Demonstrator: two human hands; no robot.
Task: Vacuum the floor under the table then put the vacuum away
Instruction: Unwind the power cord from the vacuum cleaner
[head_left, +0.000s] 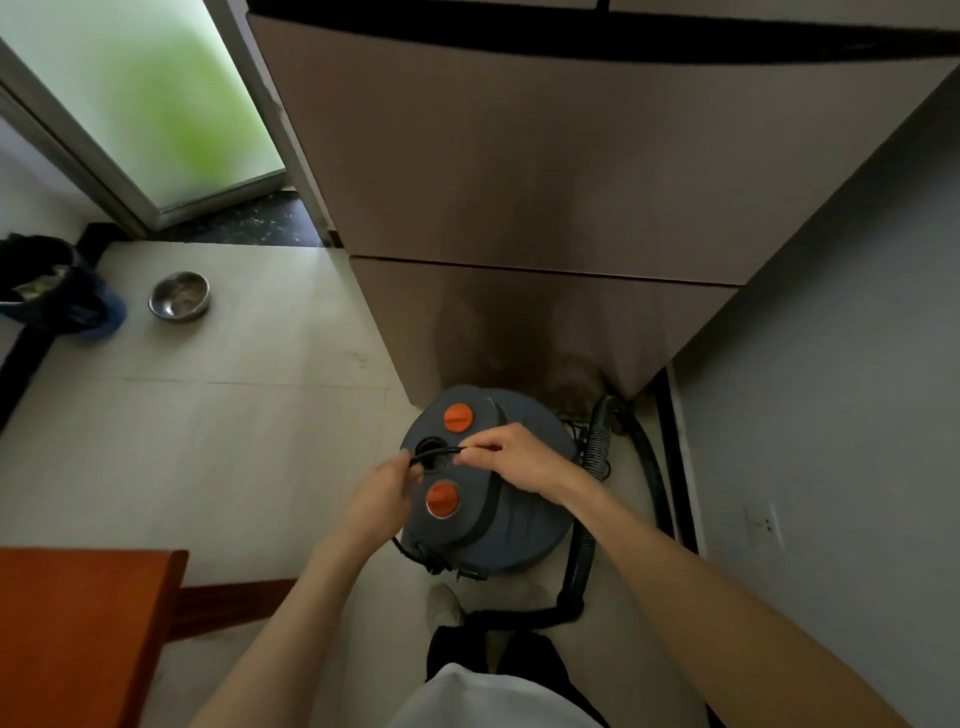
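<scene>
Both arms reach forward and down, left hand (382, 493) and right hand (511, 457) close together, fingers curled.

1. No legible text, label, brand, number or sign appears on any surface.
2. The vacuum (488, 488) lid and its two orange caps (458, 417) bear raised markings, too blurred to read as characters.

Vacuum (493, 493): round grey canister, upright on the floor against the base of a tall brown cabinet. Two orange knobs (458, 417) on the lid, dark round opening between them. Ribbed black hose (597, 447) loops along its right side and across the floor in front.
</scene>
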